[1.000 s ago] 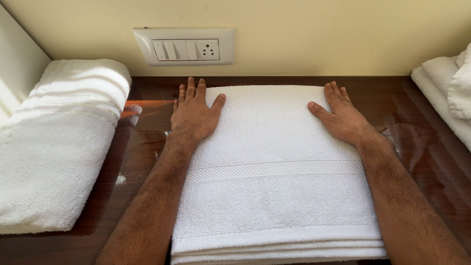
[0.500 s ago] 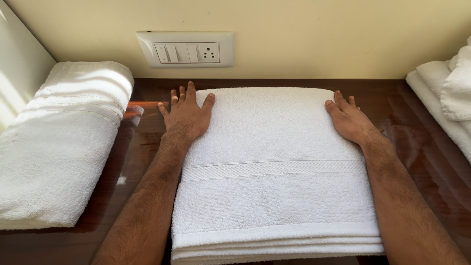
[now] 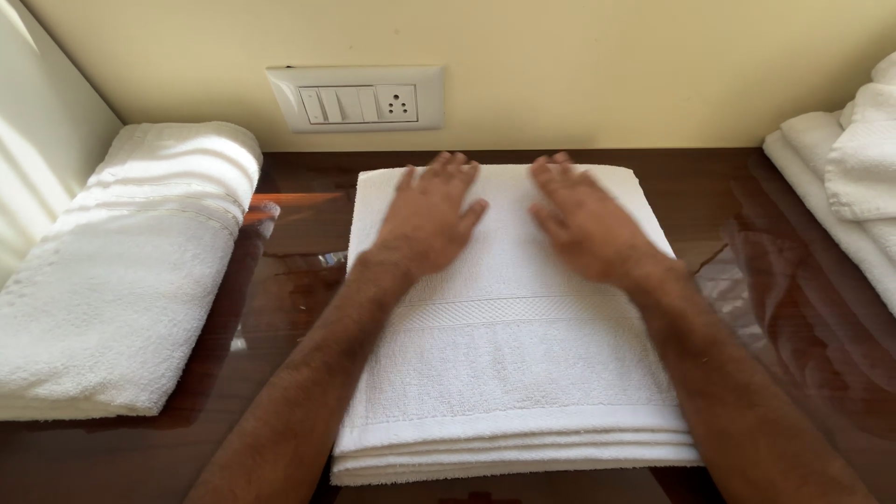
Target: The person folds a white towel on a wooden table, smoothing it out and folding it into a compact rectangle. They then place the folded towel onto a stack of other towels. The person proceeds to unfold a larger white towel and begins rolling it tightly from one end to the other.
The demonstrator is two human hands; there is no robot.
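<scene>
Both hands, left hand (image 3: 429, 217) and right hand (image 3: 583, 219), lie flat and unclenched at mid-frame, pressing the already folded towel (image 3: 513, 373) on the worktop (image 3: 280, 308).

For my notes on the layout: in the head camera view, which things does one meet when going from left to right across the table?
Folded towel on the left → left hand → right hand → stack of towels at the right edge. Both hands lie flat on the middle folded towel.

White folded towel (image 3: 509, 373) — woven band; dark brown glossy table (image 3: 280, 289); cream wall (image 3: 579, 65).
</scene>
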